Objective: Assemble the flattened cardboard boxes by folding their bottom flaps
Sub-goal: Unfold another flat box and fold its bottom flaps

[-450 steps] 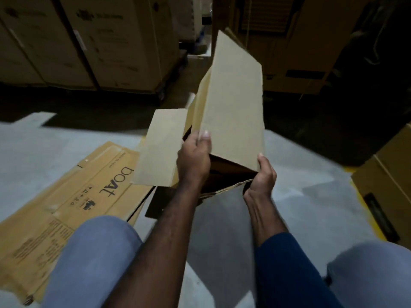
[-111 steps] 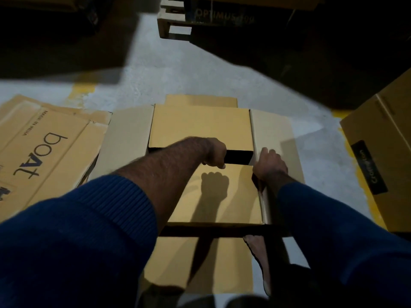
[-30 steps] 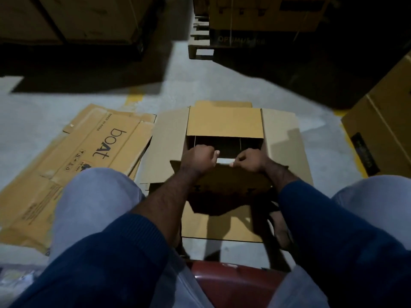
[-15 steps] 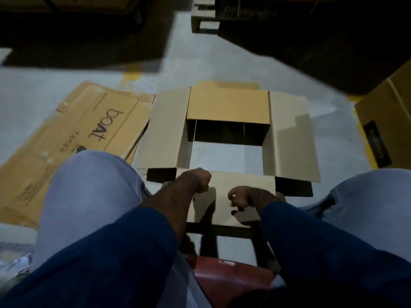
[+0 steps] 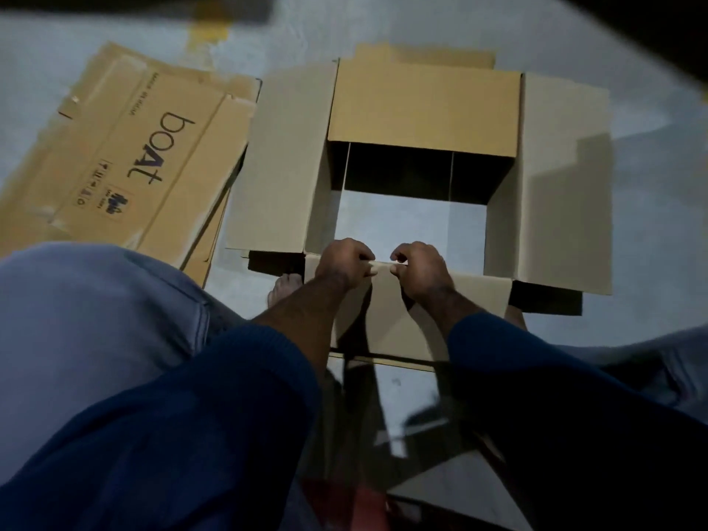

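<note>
So I'm sitting over this open box (image 5: pixel 421 109) that's standing on the concrete floor (image 5: pixel 651 185), and all four top flaps are splaying outward. Looking down through the box, I'm seeing bare floor, so nothing is closing off the bottom at this point. Both my hands are curling over the top edge of the flap nearest me (image 5: pixel 387 323), right at the near rim of the box. My left hand (image 5: pixel 343 262) is gripping that edge with the fingers folded tight around it, and my right hand (image 5: pixel 423 268) is doing the same just beside it, knuckles nearly touching. The far flap is lying back away from me, and the side flaps are sticking out to the left and right of the box.

Left of the box, a stack of flattened boxes (image 5: pixel 130 159) with "boAt" printed on top is lying on the floor, its edge just beside the box's left flap. My bare foot (image 5: pixel 283 291) is peeking out near the box's near left corner.
</note>
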`<control>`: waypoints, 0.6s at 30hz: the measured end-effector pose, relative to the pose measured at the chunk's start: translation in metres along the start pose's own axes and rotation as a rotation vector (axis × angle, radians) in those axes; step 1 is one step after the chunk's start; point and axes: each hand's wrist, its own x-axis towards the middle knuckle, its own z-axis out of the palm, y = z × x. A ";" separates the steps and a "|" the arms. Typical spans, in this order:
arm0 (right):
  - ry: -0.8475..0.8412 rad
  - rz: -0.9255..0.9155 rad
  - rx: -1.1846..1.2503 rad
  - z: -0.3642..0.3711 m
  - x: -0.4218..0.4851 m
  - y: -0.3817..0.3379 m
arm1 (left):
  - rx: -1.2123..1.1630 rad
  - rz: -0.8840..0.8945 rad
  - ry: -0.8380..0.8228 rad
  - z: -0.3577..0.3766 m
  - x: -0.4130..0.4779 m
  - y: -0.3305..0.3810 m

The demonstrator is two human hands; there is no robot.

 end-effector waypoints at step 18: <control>-0.054 -0.012 0.021 0.001 0.010 -0.002 | -0.010 0.009 0.024 0.005 0.000 0.007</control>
